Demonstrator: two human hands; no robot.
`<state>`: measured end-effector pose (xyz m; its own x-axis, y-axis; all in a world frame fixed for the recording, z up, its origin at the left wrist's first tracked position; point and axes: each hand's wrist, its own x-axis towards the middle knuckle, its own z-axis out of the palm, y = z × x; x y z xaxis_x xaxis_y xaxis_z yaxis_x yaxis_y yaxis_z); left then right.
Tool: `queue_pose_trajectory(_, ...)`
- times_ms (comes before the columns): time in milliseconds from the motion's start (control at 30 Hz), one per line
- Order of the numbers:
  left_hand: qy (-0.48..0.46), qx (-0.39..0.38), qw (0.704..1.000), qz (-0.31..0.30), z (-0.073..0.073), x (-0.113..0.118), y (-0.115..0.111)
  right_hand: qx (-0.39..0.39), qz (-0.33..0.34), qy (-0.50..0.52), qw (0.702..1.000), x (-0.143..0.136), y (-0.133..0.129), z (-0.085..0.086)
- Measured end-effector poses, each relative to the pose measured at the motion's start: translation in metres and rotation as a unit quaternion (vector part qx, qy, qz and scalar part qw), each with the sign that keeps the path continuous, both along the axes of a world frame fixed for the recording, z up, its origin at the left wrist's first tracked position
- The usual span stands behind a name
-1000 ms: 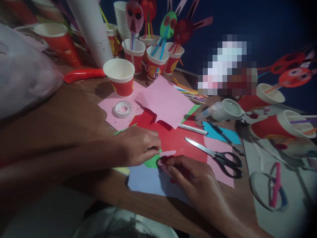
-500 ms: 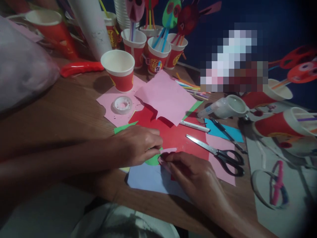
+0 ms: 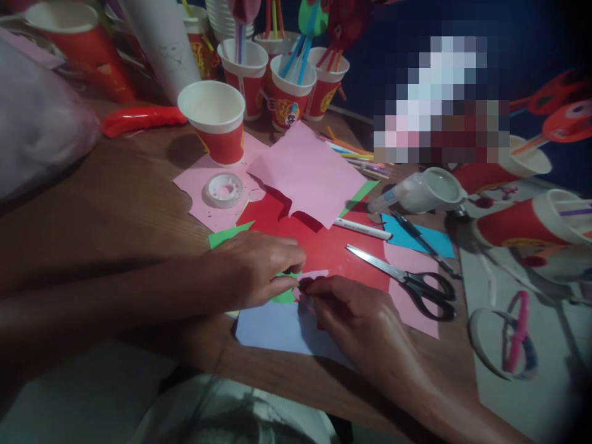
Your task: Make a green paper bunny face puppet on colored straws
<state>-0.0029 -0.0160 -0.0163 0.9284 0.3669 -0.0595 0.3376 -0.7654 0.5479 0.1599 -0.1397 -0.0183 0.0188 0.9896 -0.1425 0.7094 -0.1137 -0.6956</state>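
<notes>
Over the stacked coloured paper, my right hand (image 3: pixel 356 308) pinches a small cut piece of pink paper (image 3: pixel 319 273) between thumb and fingertips. My left hand (image 3: pixel 261 265) meets it from the other side, fingers curled and thumb tip at the piece's edge; what it grips there is hidden. Under the left fingers shows a green paper piece (image 3: pixel 284 293). Beneath both hands lie red paper (image 3: pixel 342 262) and a pale blue sheet (image 3: pixel 272 330). Black-handled scissors (image 3: pixel 407 280) rest to the right of my right hand, blades slightly apart.
A red-and-white paper cup (image 3: pixel 217 139) and a tape roll (image 3: pixel 223 190) sit on pink paper at back left. A larger pink sheet (image 3: pixel 308 172), a white pen (image 3: pixel 365 229) and a black pen (image 3: pixel 423 240) lie beyond the hands. Decorated cups (image 3: pixel 292 92) line the back.
The view has shifted slightly, so most things sit a little higher in it. Both hands stay close together at the small pink piece; the left fingers have parted a little from the thumb.
</notes>
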Motion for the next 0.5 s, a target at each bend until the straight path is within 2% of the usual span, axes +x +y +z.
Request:
queue_pose_trajectory(233, 0.021, 0.011, 0.999, 0.023, -0.0023, 0.0017, -0.0038, -0.002, 0.005, -0.013, 1.0, 0.0002, 0.0005, 0.0019)
queue_pose_trajectory(500, 0.03, 0.015, 0.999, 0.022, -0.0031, 0.0031, -0.0048, 0.008, 0.016, -0.022, 1.0, 0.0006, 0.0001, 0.0006)
